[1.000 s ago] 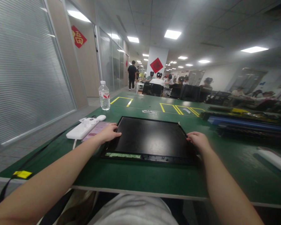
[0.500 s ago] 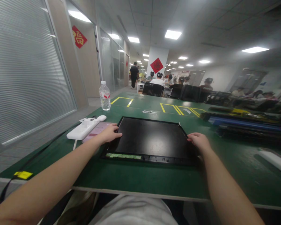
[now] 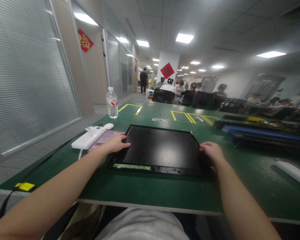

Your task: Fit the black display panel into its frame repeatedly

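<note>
With the left hand (image 3: 116,142) open flat on one edge of the black display panel (image 3: 162,148) and the right hand (image 3: 212,151) curled around the other, the panel, lying flat on the green table (image 3: 150,190), may twist or slip if lifted unevenly.

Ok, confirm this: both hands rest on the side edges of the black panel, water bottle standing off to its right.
Not quite. The head view shows the water bottle standing off to the left of the black panel, not its right. The left hand and right hand do rest on its side edges.
</note>
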A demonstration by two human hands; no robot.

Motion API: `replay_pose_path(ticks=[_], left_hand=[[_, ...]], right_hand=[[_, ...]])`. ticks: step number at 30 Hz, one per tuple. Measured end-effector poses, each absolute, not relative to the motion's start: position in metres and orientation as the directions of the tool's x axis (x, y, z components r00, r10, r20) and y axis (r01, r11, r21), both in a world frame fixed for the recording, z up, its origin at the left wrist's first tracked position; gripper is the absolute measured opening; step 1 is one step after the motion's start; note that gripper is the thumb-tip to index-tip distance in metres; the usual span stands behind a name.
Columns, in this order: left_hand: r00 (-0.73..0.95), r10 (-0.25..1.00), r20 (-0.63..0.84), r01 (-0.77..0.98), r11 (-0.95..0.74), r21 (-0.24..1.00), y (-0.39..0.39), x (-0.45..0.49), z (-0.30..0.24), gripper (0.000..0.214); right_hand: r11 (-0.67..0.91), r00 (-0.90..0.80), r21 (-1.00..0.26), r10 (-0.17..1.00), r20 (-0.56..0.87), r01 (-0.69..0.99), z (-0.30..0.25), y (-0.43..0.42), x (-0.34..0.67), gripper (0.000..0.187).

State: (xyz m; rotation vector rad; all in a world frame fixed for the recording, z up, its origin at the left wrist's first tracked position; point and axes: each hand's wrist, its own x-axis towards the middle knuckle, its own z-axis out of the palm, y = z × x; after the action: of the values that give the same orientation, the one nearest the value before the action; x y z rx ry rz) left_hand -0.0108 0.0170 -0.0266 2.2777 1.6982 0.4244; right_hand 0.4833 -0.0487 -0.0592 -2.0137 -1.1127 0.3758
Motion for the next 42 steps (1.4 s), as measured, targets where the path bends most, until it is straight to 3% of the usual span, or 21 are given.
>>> replay_pose_path(ticks=[11, 16, 23, 32, 42], left_hand=[[0.307, 0.949, 0.078, 0.887, -0.314, 0.339, 0.017, -0.009, -0.031, 0.055], [0.348, 0.926, 0.145, 0.872, -0.376, 0.313, 0.015, -0.006, -0.035, 0.065], [0.515, 0.842, 0.158, 0.810, -0.539, 0.231, 0.011, -0.007, -0.028, 0.054], [0.702, 0.700, 0.128, 0.622, -0.691, 0.368, -0.003, -0.004, -0.018, 0.051], [0.807, 0.573, 0.141, 0.474, -0.771, 0.425, -0.018, 0.009, -0.015, 0.052]], right_hand=[[-0.326, 0.555, -0.689, 0.821, 0.134, 0.648, -0.049, -0.055, 0.472, 0.017], [-0.327, 0.546, -0.659, 0.823, 0.153, 0.677, -0.042, -0.059, 0.464, 0.015], [-0.324, 0.550, -0.663, 0.820, 0.159, 0.675, -0.039, -0.061, 0.460, 0.014], [-0.321, 0.541, -0.636, 0.821, 0.183, 0.702, -0.040, -0.060, 0.462, 0.014], [-0.317, 0.533, -0.623, 0.824, 0.192, 0.715, -0.042, -0.059, 0.464, 0.015]])
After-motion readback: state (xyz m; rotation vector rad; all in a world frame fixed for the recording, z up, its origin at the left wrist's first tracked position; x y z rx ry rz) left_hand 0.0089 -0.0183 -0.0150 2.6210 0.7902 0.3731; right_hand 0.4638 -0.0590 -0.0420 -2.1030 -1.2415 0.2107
